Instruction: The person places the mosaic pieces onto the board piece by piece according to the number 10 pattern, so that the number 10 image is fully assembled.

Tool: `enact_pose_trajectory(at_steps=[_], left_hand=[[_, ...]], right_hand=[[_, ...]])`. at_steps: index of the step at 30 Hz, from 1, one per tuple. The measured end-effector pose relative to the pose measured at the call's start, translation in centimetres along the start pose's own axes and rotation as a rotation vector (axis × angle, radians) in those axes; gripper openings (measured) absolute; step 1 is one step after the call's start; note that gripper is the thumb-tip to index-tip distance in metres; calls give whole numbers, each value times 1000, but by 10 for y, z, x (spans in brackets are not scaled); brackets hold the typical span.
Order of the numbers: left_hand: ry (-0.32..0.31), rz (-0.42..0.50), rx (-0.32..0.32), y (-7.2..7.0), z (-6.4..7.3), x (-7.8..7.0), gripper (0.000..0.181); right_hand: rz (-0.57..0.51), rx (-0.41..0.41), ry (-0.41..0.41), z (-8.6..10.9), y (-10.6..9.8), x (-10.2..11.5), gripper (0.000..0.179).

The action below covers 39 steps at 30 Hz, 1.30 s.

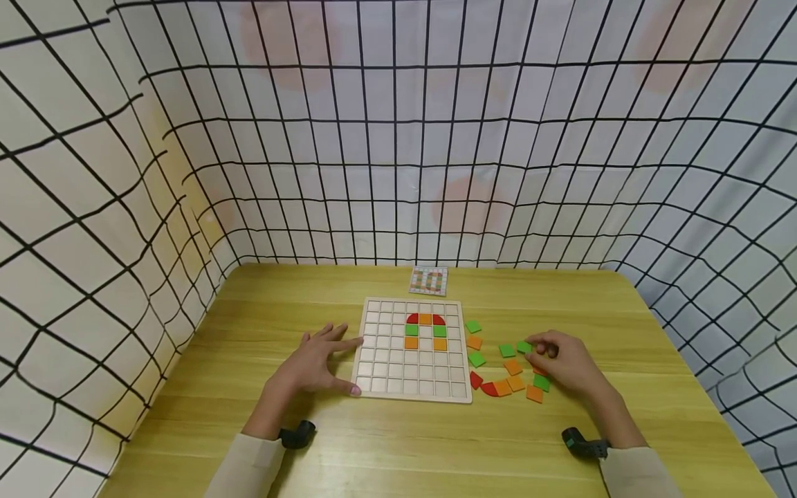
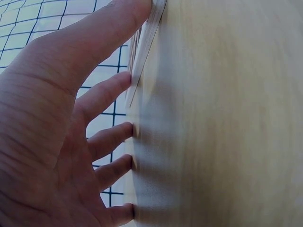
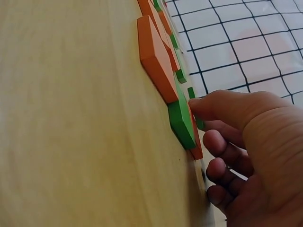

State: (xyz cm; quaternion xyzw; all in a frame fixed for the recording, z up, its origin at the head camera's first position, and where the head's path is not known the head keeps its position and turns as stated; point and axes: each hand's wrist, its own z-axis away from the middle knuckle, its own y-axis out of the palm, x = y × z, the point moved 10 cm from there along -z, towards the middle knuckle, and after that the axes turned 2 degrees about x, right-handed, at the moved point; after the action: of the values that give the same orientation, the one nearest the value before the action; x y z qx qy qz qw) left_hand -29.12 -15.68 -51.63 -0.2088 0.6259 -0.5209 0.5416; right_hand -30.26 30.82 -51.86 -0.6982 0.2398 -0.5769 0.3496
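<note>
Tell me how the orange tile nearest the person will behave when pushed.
That orange tile looks rigid, given its crisp straight edges. Lying flat, it would probably slide rather than roll or tip. Being small, it is likely light.

A recording booth: a table (image 1: 436,449) walled in by cloth (image 1: 473,90).

White cloth with a black grid hangs at the left, right and far sides, loosely wrinkled, with faint orange and yellow patches; it meets the table's far edge. The left wrist camera (image 1: 299,434) and right wrist camera (image 1: 584,444) mark a filming set-up. A board (image 1: 425,360), tiles (image 1: 535,393) and a card (image 1: 428,281) make the wood-grain top a tabletop workspace. The room beyond is hidden.
</note>
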Motion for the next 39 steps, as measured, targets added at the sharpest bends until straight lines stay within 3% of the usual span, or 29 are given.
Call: enact_pose_trajectory(at_steps=[7, 14, 24, 39], left_hand=[[5, 10, 0, 0, 1, -1, 100], [17, -1, -3, -1, 0, 0, 101], [24, -3, 1, 0, 0, 1, 102], [9, -2, 3, 1, 0, 1, 102]], right_hand=[[4, 18, 12, -1, 1, 5, 30], [-16, 22, -42, -4, 6, 26, 32], [-17, 27, -72, -16, 23, 50, 30], [-89, 100, -83, -22, 52, 82, 28]])
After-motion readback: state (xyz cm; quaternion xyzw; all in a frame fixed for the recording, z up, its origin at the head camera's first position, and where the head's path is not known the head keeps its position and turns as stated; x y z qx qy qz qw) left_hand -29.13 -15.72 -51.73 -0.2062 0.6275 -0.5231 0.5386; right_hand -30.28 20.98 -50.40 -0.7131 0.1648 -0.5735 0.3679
